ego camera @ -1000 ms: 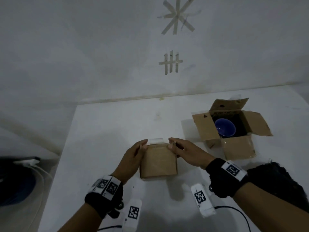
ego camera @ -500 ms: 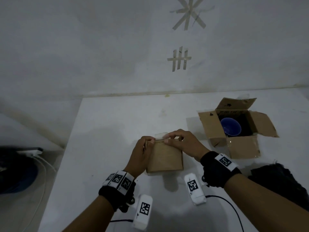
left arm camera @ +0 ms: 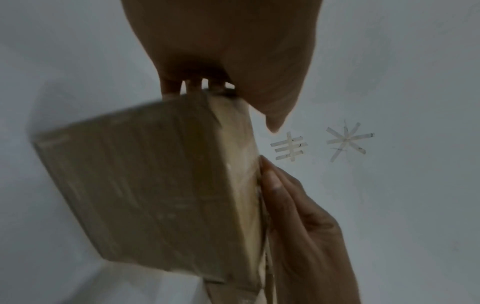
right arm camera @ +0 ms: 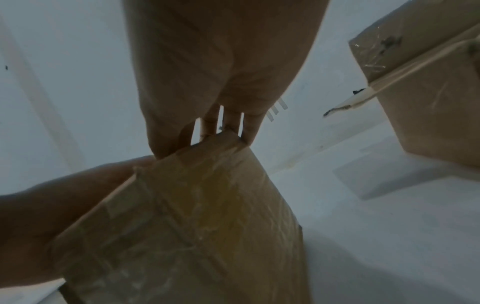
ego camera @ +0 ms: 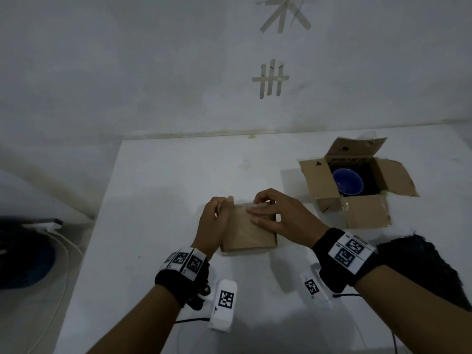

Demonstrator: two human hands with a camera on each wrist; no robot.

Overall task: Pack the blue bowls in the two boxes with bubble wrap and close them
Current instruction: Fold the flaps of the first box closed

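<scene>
A small closed cardboard box [ego camera: 249,232] sits on the white table [ego camera: 163,200] in front of me. My left hand [ego camera: 215,221] grips its far left corner, with the fingers [left arm camera: 197,85] curled over the edge. My right hand [ego camera: 278,217] lies on the lid. Its fingers [left arm camera: 281,185] are flat on the top, and the index finger is bent at the far edge, on a pale strip [ego camera: 251,205]. To the right stands a second box [ego camera: 324,185] with its flaps open and a blue bowl [ego camera: 347,185] inside. No bubble wrap shows around that bowl.
A black fuzzy cloth [ego camera: 421,274] lies at the table's right, near my right forearm. Off the table's left edge are a dark object and white cables [ego camera: 58,241]. Tape marks [ego camera: 270,79] are stuck to the wall behind the table.
Both hands have closed in on the small box's far edge. The right hand slid from the right side onto the lid, and the pale strip that stood up now lies low.
</scene>
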